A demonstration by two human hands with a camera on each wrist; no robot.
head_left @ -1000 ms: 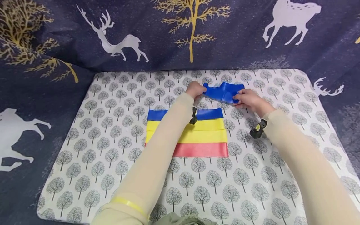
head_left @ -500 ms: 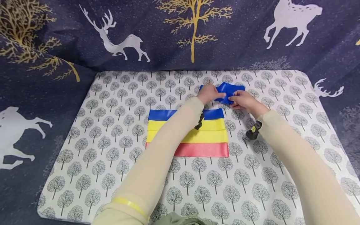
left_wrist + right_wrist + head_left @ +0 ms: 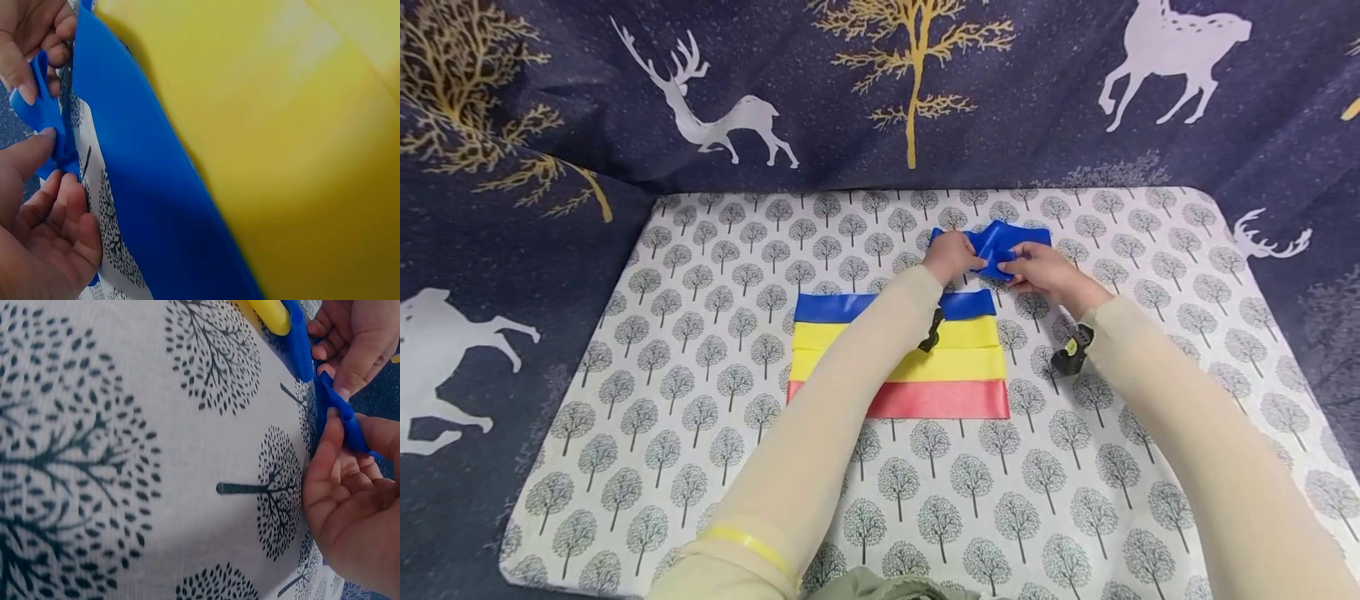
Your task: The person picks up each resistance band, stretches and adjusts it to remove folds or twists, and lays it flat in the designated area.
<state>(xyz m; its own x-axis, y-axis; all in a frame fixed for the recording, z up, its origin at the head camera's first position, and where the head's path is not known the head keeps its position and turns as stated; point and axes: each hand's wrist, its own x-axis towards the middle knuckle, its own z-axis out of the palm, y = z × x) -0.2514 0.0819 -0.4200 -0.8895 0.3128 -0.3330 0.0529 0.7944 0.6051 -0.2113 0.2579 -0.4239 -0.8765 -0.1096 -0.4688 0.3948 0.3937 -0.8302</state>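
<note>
A glossy blue elastic band (image 3: 1000, 237) lies bunched near the far edge of the table. My left hand (image 3: 953, 255) pinches its near edge between thumb and fingers. Close beside it, my right hand (image 3: 1041, 268) pinches the same band. Both hands meet at a fold of the blue elastic band (image 3: 47, 119) in the left wrist view. The right wrist view also has the folded blue elastic band (image 3: 340, 419) between the fingertips. Nearer me lies a row of flat bands: another blue band (image 3: 970, 305), two yellow bands (image 3: 977, 362) and a red band (image 3: 947, 400).
A white cloth with a tree print (image 3: 700, 400) covers the table. Behind it hangs a dark blue cloth (image 3: 835, 100) with deer and golden trees. My left forearm (image 3: 820, 417) passes over the row of bands.
My left hand has moved right along the blue elastic band, from its left end toward my right hand. The right hand has shifted slightly left. The row of bands stays put.
</note>
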